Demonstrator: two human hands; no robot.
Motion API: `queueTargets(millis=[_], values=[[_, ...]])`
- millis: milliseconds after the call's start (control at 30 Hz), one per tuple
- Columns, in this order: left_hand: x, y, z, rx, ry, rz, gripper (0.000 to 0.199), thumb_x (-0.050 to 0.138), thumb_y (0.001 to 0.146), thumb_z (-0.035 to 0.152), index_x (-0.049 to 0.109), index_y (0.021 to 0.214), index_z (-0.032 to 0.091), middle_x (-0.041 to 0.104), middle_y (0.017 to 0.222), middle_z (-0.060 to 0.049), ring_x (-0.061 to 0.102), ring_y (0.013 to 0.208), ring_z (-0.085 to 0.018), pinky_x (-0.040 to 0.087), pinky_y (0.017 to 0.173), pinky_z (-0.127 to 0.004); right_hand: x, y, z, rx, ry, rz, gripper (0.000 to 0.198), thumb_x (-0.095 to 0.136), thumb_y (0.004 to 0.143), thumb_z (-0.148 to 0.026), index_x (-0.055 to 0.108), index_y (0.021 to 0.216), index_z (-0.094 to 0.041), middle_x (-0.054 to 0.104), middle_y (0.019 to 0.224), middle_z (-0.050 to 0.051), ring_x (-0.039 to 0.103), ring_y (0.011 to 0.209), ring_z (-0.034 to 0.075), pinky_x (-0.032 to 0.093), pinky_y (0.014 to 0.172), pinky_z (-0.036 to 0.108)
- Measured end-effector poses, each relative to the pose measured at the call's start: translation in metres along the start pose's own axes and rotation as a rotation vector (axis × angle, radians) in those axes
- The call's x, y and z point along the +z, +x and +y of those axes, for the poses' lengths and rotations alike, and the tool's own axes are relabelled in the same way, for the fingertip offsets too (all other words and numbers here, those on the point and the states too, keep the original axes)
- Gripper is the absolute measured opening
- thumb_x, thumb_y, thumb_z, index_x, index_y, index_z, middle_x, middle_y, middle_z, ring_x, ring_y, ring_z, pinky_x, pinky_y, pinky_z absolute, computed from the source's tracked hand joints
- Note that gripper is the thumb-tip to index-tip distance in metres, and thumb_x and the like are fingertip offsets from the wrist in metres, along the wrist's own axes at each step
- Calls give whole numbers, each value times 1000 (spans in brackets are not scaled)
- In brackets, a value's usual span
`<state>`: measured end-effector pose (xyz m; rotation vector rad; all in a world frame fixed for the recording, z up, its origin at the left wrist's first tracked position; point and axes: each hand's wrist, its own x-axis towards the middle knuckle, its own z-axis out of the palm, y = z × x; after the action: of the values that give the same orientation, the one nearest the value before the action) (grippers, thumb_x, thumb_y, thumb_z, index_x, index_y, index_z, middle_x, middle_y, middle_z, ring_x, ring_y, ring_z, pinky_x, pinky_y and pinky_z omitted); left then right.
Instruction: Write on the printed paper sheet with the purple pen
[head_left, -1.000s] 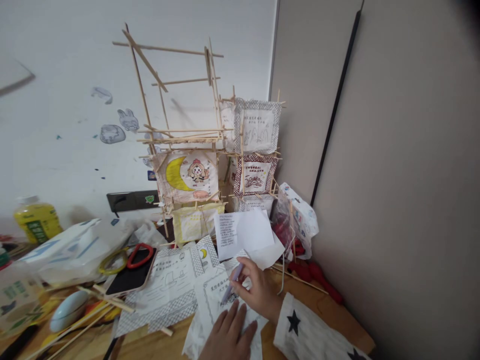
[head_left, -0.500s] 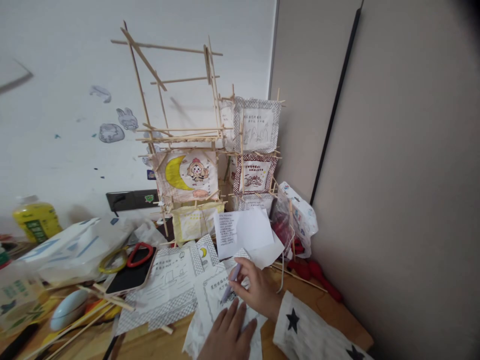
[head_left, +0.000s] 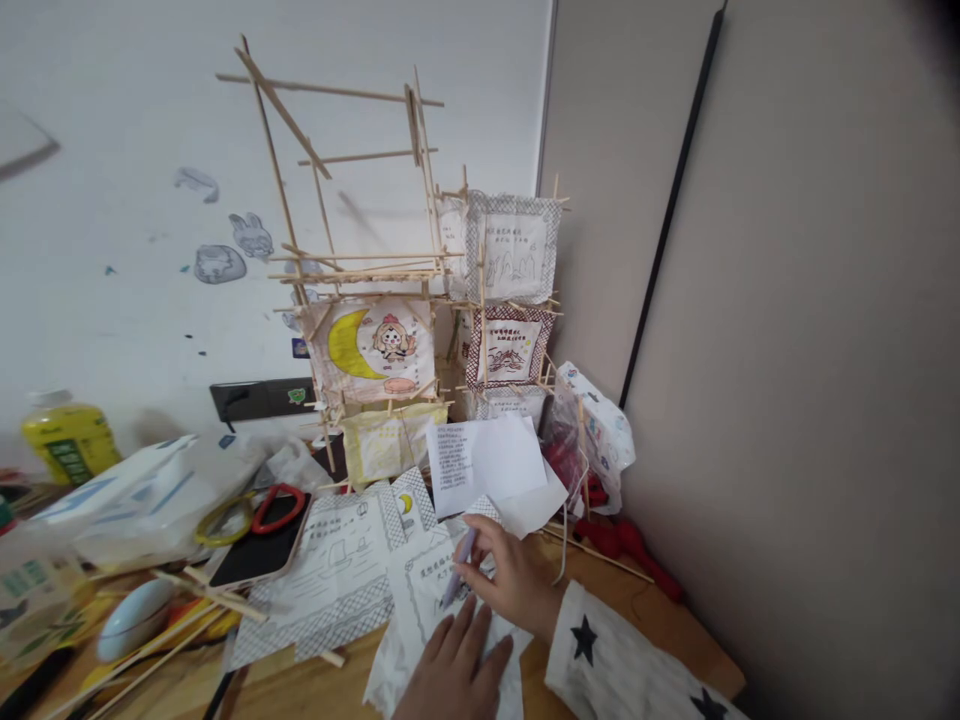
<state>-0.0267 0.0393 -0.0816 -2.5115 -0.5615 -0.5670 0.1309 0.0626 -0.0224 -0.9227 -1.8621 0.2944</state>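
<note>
My right hand (head_left: pixel 511 577) is closed around a light purple pen (head_left: pixel 463 562), its tip down on a drawing. Under it lies a thin white sheet (head_left: pixel 411 603) with handwriting and dark line work. My left hand (head_left: pixel 454 668) rests flat on the lower part of this sheet, fingers spread. Left of it is another drawing (head_left: pixel 341 560) with boats and a patterned border. A small card with a yellow moon (head_left: pixel 406 504) lies just above. Behind my right hand a white page of handwritten lines (head_left: pixel 491 465) leans against the stick frame.
A wooden-stick frame (head_left: pixel 360 275) with decorated paper panels (head_left: pixel 373 350) stands against the wall. To the left are a phone (head_left: pixel 259 550), red-handled scissors (head_left: pixel 278 509), a plastic-wrapped pack (head_left: pixel 150 500), a yellow bottle (head_left: pixel 71 440) and loose sticks. A tissue pack (head_left: pixel 596 420) sits at right.
The camera view has shifted very slightly. My right hand and the pen have moved a little to the left on the sheet; my left hand stays put.
</note>
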Motion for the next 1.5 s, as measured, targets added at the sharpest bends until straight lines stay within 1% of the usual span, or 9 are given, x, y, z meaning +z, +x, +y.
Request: queueTargets(millis=[100,200,333,467,700,867,1133,1367,1500], values=[[1,-1,-1,22,20,-26,46,52,79,14,48,124,25,55,122,-10,53,108,-27,47,84,-37,0,0,0,9,13,43,46,56,82,-17,40,125,-19,65,87,4,62,72,15,52,71,29],[2,-1,-2,42,32,-36,49,53,77,13,48,124,24,55,122,-10,53,108,-27,48,83,-38,-1,0,1,6,-16,-5,46,57,82,-18,41,125,-20,65,87,4,62,72,16,52,72,30],[2,1,-1,20,28,4,40,53,83,21,50,122,26,57,119,-9,55,106,-26,49,82,-37,-1,0,1,1,-21,15,45,56,82,-18,42,124,-20,65,88,4,62,72,16,52,71,30],[0,1,0,-1,4,48,30,50,89,31,53,119,27,59,116,-8,57,103,-26,49,81,-36,0,0,0,-9,-17,-11,46,56,81,-17,42,124,-21,65,87,3,62,70,15,52,71,29],[6,-1,-2,41,9,-1,40,52,84,19,49,124,25,56,120,-9,52,110,-26,47,84,-36,1,-2,2,4,-75,-9,47,58,81,-20,42,126,-21,65,88,4,62,73,17,52,73,31],[6,-1,-1,5,-20,20,32,51,89,30,51,121,27,57,118,-8,53,109,-26,48,84,-37,1,-2,2,8,-53,6,47,58,81,-19,43,125,-21,65,90,4,62,72,16,52,73,31],[4,0,0,-4,-30,0,31,52,90,36,52,120,27,57,118,-9,54,108,-26,48,83,-37,2,-2,2,18,-12,1,47,57,81,-19,42,126,-21,65,90,4,62,74,16,52,73,30],[4,-2,-1,9,-19,14,34,52,89,27,50,122,27,57,119,-7,52,110,-24,45,87,-35,1,-2,1,16,-27,-8,47,57,82,-19,41,126,-20,65,89,5,62,73,16,52,73,31],[3,-2,-2,9,-12,70,29,51,90,30,53,118,27,58,116,-7,53,107,-24,45,85,-34,1,-1,-1,7,-11,0,46,57,82,-19,43,126,-21,65,92,5,62,72,15,52,72,29]])
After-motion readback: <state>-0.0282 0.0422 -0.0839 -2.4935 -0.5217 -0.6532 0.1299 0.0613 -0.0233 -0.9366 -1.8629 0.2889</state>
